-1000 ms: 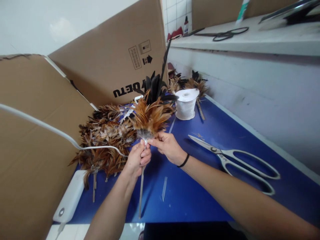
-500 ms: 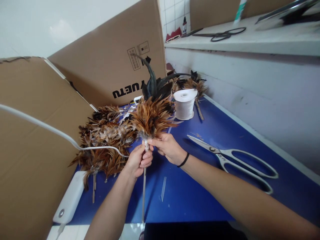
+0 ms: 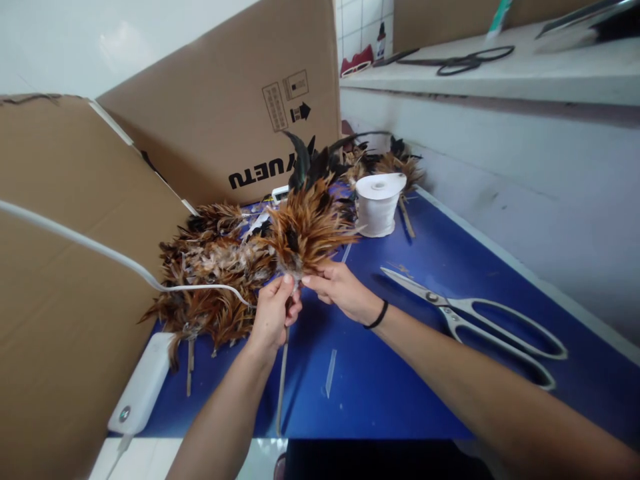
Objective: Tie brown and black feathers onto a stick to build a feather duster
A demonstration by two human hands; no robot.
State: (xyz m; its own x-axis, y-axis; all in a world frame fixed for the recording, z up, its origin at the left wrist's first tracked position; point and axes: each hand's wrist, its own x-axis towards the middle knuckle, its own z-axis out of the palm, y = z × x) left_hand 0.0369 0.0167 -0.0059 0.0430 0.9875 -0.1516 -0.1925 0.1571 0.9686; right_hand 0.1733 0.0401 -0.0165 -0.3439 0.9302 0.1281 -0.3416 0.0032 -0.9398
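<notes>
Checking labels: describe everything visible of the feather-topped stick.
The thin, wooden-looking, feather-topped stick carries glossy black plumes over an orange-brown ruff, greyish fluff underneath and bare shaft below. It leans slightly over the flat blue tabletop. The left grip wraps it below the feathers; the right grip touches the ruff's base.

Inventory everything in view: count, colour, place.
Stick-mounted feather bundle: 1, brown-black, held
More feather bundles: several, brown-black, left, back
Ribbon spool: 1, white, back right
Metal shears: 1, silver, right
Slab-shaped device: 1, white, left
Cable: 2 lengths, white, left
Tabletop: 1, blue, below
Cardboard panels: several, brown, left, back
Shelf: 1, white, upper right
Loop-handled scissors: 1, dark, shelf
Smaller items: several, mixed, shelf, table
Wristband: 1, black, right wrist
Left grip: 1, bare, on stick
Right grip: 1, bare, feather base
</notes>
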